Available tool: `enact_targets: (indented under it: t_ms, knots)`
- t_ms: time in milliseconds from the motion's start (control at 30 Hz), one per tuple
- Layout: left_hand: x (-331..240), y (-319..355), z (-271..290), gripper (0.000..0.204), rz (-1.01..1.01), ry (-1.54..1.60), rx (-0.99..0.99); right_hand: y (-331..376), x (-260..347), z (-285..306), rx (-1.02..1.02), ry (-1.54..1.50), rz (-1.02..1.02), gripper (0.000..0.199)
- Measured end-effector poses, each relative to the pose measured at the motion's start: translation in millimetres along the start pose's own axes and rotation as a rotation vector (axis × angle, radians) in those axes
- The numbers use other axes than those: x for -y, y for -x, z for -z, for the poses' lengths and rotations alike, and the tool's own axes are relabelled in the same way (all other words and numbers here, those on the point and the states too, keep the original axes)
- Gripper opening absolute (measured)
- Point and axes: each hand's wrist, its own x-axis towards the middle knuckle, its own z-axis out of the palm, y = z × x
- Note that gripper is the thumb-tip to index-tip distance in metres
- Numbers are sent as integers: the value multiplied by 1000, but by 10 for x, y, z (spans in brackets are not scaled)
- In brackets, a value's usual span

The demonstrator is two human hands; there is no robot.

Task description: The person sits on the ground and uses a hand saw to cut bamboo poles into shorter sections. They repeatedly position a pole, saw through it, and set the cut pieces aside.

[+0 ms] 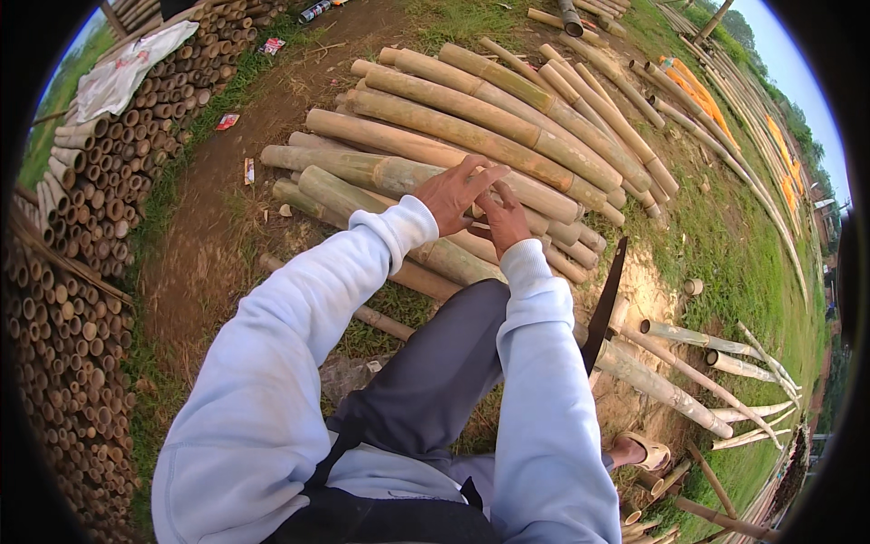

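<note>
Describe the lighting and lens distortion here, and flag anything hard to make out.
Head view: daylight, with a pale bright ground patch beside the dark saw blade; fisheye circle rimmed in black, the bamboo poles looking bowed; between the left hand and right hand, overlapping fingers leave any held object unclear.

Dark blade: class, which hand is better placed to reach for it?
Probably the right hand: it is nearer the dark blade, which shows to its right; the left hand is farther.
</note>
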Motion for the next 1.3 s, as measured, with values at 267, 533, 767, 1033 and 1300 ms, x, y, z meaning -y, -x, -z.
enact_targets:
  t_ms: [267, 533, 767, 1033, 1300]
  knots:
    - [76, 651, -320, 67, 293, 73, -528, -83, -45, -23, -189, 133, 232, 66]
    - [766, 431, -518, 76, 1248, 1550, -1099, 548, 332, 276, -194, 168, 468, 54]
    - [-12, 307, -308, 79, 873, 1467, -909, 1272, 397, 616, -222, 54, 559, 60]
    - [-1, -1004, -169, 78, 636, 1153, -350, 1014, 555, 1190, -586, -235, 592, 57]
    - [16, 381, -154, 69, 582, 646, -74, 241, 548, 1775, -692, -348, 301, 67]
